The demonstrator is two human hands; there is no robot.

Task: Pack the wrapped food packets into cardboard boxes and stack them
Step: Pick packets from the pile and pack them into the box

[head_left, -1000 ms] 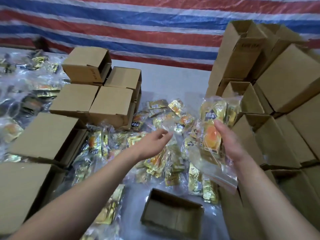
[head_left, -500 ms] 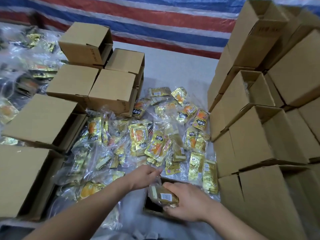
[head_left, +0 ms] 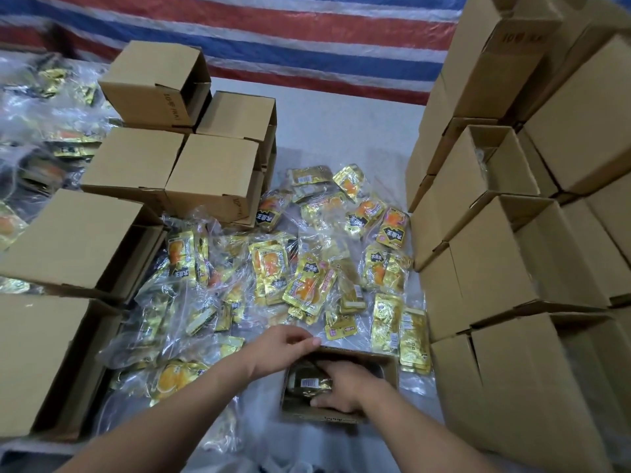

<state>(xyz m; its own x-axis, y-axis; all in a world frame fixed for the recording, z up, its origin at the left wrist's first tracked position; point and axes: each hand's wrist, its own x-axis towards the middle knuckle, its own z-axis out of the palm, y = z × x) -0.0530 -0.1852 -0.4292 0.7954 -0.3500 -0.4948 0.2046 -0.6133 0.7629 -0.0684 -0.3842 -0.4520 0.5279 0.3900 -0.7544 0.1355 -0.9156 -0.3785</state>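
Black "10" stamp on box (head_left: 491, 59) at one o'clock, same stamp sideways on box (head_left: 160, 85) at eleven o'clock, packet lettering unreadable

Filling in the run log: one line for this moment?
right hand pressing packet into open box | left hand at box rim | loose packets beyond
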